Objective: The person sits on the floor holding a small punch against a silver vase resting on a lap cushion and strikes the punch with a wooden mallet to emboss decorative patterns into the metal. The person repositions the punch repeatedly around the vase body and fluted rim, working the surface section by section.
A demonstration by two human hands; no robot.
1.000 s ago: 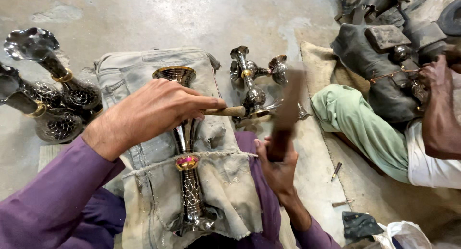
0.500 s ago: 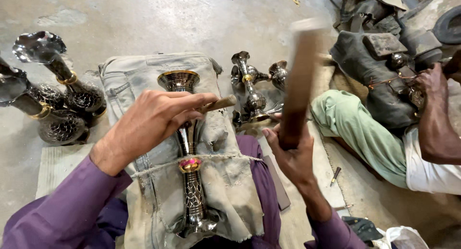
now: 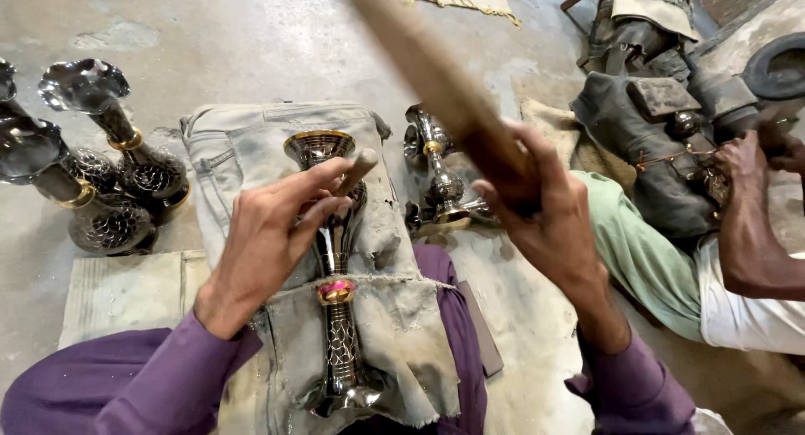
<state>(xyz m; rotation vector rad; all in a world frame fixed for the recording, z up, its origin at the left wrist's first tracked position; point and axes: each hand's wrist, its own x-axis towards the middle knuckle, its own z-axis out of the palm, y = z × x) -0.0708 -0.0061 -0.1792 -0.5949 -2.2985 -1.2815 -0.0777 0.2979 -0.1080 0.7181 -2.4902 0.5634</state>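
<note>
Right hand (image 3: 549,213) is clamped around a long wooden stick (image 3: 436,74), fist closed near its lower end, stick raised and angled up-left across the frame, motion-blurred. Wood looks plain, pale brown, roughly round in section.

Left hand (image 3: 272,234) pinches a short pale punch (image 3: 359,166) between thumb and fingertips, fingers curled, palm down. Punch tip sits against the upper body of a metal vase (image 3: 334,267), just below its flared mouth. Exact contact point is hidden by the fingers.

Vase lies lengthwise on the person's lap, mouth pointing away, foot toward the body. Dark polished metal, engraved scale-like pattern on the lower stem, gold-rimmed mouth, a gold-and-pink band at the waist. It's cradled in worn grey denim cloth (image 3: 251,150), frayed, stained, with holes; a fold of the cloth covers the lower half across the waist band.

Both forearms come in from the bottom in purple sleeves (image 3: 126,376), left wrist bent inward, right wrist cocked up.

Left of the lap, on the concrete floor (image 3: 251,41), a cluster of finished vases (image 3: 109,183) stands upright, same flared tops and patterned round bellies. More vases (image 3: 440,175) lie just beyond the cloth, to its right.

At right a second person sits, green trouser leg (image 3: 646,259), white garment, their hand (image 3: 746,162) on dark machinery (image 3: 662,125).
</note>
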